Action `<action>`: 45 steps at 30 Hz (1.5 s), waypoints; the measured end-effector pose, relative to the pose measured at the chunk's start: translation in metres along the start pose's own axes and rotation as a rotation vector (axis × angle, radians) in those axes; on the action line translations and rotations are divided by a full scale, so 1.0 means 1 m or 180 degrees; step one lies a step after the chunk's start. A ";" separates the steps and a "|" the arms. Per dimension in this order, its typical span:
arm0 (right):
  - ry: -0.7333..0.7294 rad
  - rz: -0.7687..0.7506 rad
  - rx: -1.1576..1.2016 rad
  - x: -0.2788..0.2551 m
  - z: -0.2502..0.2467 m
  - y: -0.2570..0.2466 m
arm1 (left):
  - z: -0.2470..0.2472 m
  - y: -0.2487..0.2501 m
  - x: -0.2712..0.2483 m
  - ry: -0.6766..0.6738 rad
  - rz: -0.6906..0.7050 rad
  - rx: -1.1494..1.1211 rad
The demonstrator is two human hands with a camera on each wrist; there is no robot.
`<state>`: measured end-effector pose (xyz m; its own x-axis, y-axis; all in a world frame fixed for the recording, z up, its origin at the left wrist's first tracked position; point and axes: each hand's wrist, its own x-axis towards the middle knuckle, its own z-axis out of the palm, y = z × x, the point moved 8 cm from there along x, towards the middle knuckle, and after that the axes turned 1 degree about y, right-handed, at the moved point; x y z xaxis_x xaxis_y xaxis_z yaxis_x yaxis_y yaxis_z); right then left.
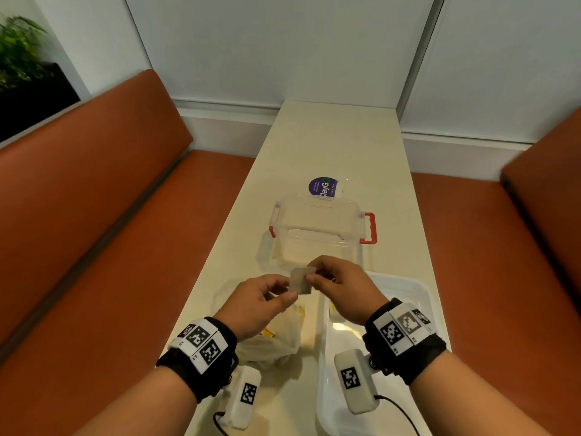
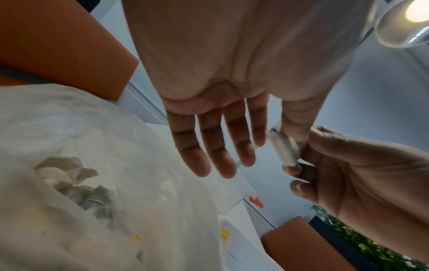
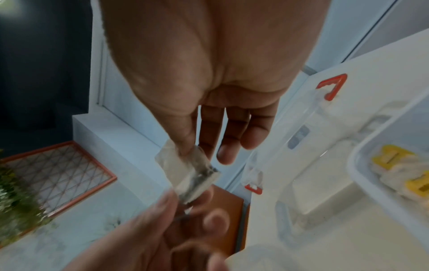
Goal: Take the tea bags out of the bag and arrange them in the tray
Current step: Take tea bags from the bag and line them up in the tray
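Note:
A small pale tea bag hangs in the air between my two hands, above the near part of the table. My right hand pinches its upper edge with thumb and forefinger; its other fingers stay straight. My left hand pinches the lower edge of the same tea bag. Under my left hand lies the crumpled clear plastic bag, with more tea bags showing through it. The white tray sits to the right and holds yellow-tagged tea bags.
A clear lidless storage box with red latches stands just beyond my hands. A round purple sticker lies behind it. The cream table is narrow, with orange benches on both sides and a wall at its far end.

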<state>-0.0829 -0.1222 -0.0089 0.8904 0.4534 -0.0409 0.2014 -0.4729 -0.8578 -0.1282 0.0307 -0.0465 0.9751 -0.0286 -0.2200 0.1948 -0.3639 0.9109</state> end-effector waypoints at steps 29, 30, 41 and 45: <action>0.0224 0.1967 -0.0912 -0.012 0.023 0.181 | -0.041 -0.059 -0.008 0.0051 -0.0694 0.1263; 0.0213 0.1995 -0.0897 -0.012 0.024 0.181 | -0.040 -0.059 -0.007 0.0046 -0.0684 0.1248; 0.0710 0.1425 -0.0770 -0.016 0.004 0.128 | -0.045 -0.053 -0.006 0.0118 -0.0353 0.2398; 0.0060 0.1003 -0.1082 -0.003 0.042 0.077 | -0.010 -0.056 -0.008 -0.0560 0.0106 0.3599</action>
<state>-0.0875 -0.1282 -0.0964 0.9363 0.2354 -0.2607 0.0394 -0.8079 -0.5880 -0.1461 0.0603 -0.0919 0.9323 -0.1514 -0.3285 -0.1246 -0.9870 0.1014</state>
